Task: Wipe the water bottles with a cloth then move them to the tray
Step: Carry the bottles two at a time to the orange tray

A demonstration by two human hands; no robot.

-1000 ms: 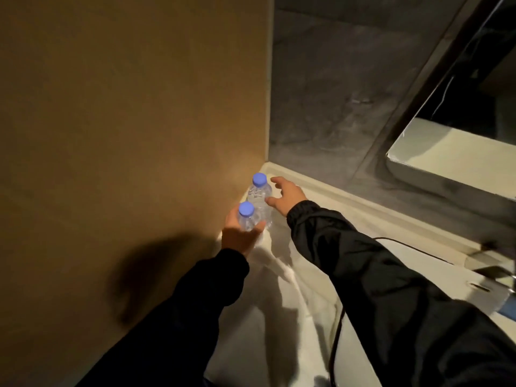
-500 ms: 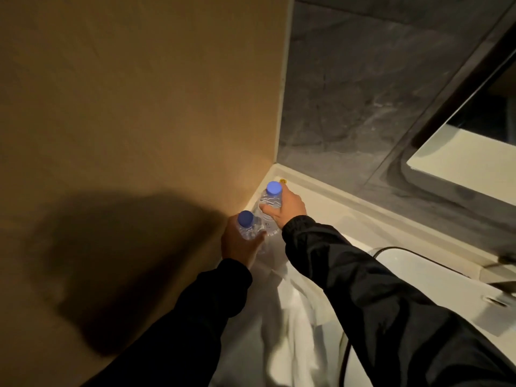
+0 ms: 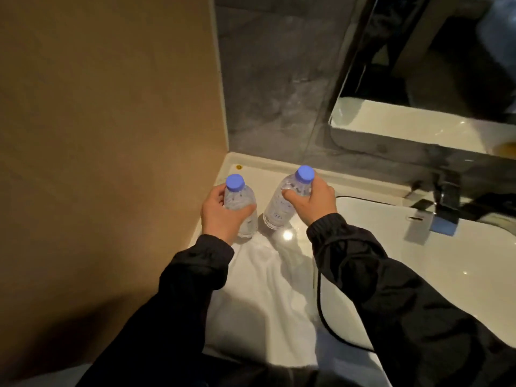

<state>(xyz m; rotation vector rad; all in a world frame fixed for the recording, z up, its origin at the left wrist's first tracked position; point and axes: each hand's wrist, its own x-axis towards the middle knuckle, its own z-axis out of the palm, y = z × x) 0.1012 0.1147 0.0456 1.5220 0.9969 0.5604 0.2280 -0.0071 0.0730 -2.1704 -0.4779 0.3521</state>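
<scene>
In the table's (image 3: 265, 177) back corner by the wall, the left hand (image 3: 220, 216) has its fingers wrapped round the left bottle (image 3: 241, 196), and the right hand (image 3: 312, 199) has its fingers clamped on the tilted right bottle (image 3: 279, 208). My worry: with both hands full, nothing is free for the cloth (image 3: 265, 289) lying below. A bottle set down in haste on that glossy top could skid or topple toward the sink (image 3: 418, 247).

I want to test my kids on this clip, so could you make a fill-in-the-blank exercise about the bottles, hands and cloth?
1. The left bottle and the right bottle both have ___ caps.
2. Together the left hand and the right hand hold ___ bottles.
3. The cloth lying on the counter is ___.
Missing words: blue, two, white.
</scene>
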